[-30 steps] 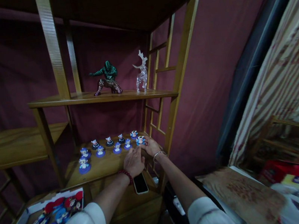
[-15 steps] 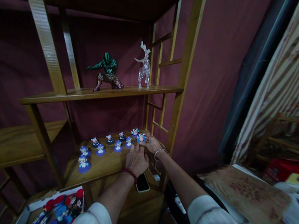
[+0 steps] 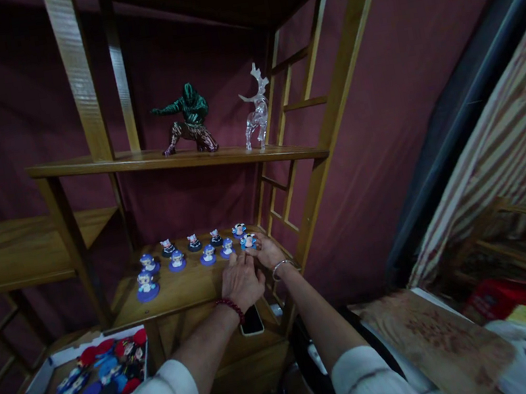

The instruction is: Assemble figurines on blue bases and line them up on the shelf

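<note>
Wooden shelf (image 3: 176, 295), right hand (image 3: 268, 251) in pinch on blue figurine (image 3: 247, 241), left hand (image 3: 243, 283) palm-down, grip unclear

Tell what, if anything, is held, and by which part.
The right hand touches the nearer blue figurine at its right side; grip unclear. The left hand holds nothing visible.
</note>
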